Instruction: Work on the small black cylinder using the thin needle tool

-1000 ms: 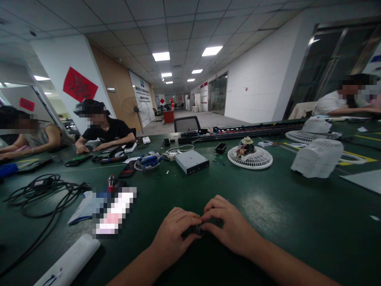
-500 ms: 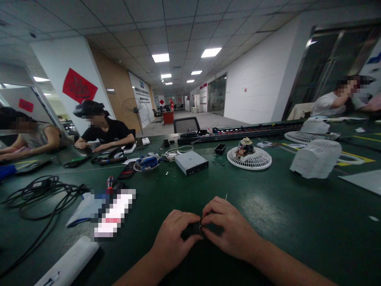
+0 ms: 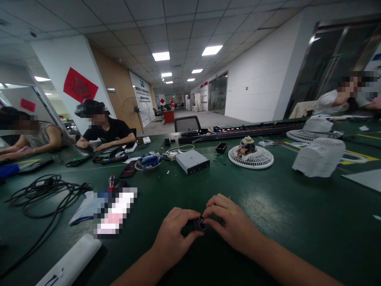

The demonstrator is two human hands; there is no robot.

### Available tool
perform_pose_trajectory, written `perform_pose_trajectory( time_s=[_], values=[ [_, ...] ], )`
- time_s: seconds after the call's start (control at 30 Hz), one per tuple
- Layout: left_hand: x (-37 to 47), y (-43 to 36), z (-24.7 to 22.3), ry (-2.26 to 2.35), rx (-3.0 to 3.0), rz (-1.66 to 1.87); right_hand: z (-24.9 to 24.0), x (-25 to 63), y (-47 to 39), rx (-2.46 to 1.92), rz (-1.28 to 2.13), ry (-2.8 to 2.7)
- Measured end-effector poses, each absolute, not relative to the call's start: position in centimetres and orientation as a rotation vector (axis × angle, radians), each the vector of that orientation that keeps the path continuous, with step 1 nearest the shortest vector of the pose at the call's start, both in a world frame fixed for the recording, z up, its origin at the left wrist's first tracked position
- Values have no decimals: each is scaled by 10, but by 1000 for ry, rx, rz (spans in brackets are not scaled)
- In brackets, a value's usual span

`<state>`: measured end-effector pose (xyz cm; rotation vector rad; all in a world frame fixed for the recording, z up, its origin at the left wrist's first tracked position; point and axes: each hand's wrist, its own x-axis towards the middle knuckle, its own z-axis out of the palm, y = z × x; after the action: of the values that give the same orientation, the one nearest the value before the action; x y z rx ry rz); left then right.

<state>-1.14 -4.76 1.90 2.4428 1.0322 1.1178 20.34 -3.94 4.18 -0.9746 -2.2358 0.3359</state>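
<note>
Near the table's front edge, my left hand (image 3: 175, 228) grips a small black cylindrical part (image 3: 199, 224) between thumb and fingers. Its round open end faces right. My right hand (image 3: 228, 220) is closed in a pinch right at that end, its fingertips touching the rim. Whatever sits between the right fingertips is too small and dark to make out. A thin pale tip (image 3: 229, 197) sticks up behind the right hand, most of it hidden.
Ahead lie a grey disc drive (image 3: 193, 162), a small black box (image 3: 221, 147) and a white fan grille with a motor (image 3: 251, 156). A white housing (image 3: 318, 157) stands right. Leftward are coiled cables (image 3: 50, 194), a screwdriver (image 3: 111, 182) and a white case (image 3: 73, 260). Other people sit around the table.
My right fingers have shifted slightly at the black part's end, and its round opening shows more now. My left hand keeps its hold. The view has moved a little.
</note>
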Motion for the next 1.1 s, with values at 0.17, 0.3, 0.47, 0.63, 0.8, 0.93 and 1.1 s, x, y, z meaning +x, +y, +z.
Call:
perform_pose_trajectory(
  time_s=[0.17, 0.3, 0.47, 0.63, 0.8, 0.93, 1.1],
  values=[
    [-10, -48, 18, 1040, 2451, 1135, 42, 203, -40, -931, 324, -2281],
    [-11, -48, 18, 996, 2477, 1161, 38, 203, -38, -884, 239, -2273],
    [-12, -48, 19, 842, 2564, 1176, 38, 203, -39, -955, 334, -2173],
    [-11, -47, 22, 721, 2684, 1198, 42, 202, -43, -977, 536, -2121],
    [-9, -49, 23, 681, 2770, 1231, 45, 197, -48, -956, 575, -2123],
    [-9, -50, 22, 697, 2706, 1268, 45, 195, -51, -963, 518, -2140],
    [-7, -51, 21, 890, 2507, 1235, 45, 196, -53, -958, 408, -2123]
  ],
)
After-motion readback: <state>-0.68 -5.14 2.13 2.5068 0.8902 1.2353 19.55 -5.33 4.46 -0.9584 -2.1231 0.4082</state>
